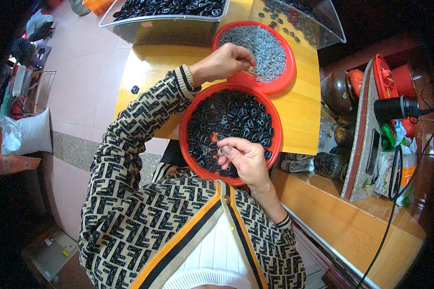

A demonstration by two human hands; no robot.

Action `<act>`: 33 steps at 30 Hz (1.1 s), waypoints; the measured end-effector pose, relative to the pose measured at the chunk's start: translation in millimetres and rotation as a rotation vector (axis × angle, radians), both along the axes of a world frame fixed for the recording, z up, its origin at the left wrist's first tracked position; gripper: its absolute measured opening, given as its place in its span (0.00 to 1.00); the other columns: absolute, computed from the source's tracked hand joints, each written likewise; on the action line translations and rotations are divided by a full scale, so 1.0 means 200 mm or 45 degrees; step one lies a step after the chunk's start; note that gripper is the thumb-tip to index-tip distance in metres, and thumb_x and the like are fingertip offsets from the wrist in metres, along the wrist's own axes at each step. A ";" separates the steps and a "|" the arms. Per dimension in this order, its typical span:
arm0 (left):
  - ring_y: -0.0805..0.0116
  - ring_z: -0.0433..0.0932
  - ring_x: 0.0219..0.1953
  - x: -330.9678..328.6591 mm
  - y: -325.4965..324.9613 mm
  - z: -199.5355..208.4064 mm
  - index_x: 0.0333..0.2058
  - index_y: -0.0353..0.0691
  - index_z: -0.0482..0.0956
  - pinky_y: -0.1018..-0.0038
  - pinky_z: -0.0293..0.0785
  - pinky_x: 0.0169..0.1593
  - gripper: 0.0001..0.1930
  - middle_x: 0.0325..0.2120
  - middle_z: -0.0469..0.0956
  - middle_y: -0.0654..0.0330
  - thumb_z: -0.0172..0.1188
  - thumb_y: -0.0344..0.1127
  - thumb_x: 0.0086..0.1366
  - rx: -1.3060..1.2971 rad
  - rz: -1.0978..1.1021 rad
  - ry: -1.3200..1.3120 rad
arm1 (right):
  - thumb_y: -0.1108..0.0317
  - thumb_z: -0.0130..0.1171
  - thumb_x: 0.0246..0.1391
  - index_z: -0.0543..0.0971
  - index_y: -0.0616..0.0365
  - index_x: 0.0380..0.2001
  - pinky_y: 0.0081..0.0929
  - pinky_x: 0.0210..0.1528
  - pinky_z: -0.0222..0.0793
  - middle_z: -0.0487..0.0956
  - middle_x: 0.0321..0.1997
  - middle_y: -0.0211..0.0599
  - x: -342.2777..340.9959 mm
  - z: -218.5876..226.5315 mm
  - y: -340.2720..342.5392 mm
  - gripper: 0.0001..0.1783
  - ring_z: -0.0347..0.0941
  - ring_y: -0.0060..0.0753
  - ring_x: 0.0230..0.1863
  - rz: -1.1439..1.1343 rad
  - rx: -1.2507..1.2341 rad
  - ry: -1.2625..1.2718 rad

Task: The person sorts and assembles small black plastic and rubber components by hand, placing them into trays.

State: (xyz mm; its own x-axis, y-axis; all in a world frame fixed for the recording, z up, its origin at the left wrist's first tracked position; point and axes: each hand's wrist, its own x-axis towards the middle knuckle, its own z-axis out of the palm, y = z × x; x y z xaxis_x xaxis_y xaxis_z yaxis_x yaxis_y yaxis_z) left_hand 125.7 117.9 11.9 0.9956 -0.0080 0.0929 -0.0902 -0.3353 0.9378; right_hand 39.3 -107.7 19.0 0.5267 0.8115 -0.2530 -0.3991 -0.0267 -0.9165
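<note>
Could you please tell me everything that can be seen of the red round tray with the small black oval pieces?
The red round tray looks like smooth, shiny plastic with a raised rim. Many small black oval pieces with holes lie loosely inside; a little red shows between them. It stands close to the person, at the near edge of the yellow wooden table. The person's right hand is over its lower part, fingers bent. What supports it underneath is hidden.
</note>
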 end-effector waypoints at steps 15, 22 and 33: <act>0.79 0.71 0.28 -0.46 -0.16 0.11 0.29 0.32 0.75 0.85 0.67 0.34 0.06 0.26 0.75 0.64 0.54 0.22 0.51 -0.833 0.146 0.256 | 0.78 0.51 0.47 0.71 0.64 0.37 0.11 0.23 0.63 0.73 0.26 0.29 0.09 -0.02 -0.01 0.11 0.68 0.15 0.23 -0.212 -0.001 0.054; 0.79 0.71 0.29 -0.74 -0.32 0.02 0.33 0.33 0.73 0.83 0.68 0.34 0.08 0.26 0.73 0.64 0.53 0.22 0.53 -1.236 0.214 0.237 | 0.80 0.51 0.47 0.69 0.67 0.39 0.10 0.25 0.64 0.72 0.31 0.31 0.04 0.05 0.03 0.13 0.67 0.15 0.25 -0.215 -0.034 -0.077; 0.80 0.70 0.31 -0.80 -0.34 0.01 0.41 0.32 0.66 0.83 0.67 0.38 0.16 0.27 0.71 0.64 0.54 0.20 0.51 -1.352 0.187 0.157 | 0.83 0.51 0.46 0.68 0.66 0.34 0.10 0.28 0.65 0.70 0.28 0.30 -0.02 0.12 0.07 0.09 0.67 0.14 0.25 -0.233 -0.081 -0.259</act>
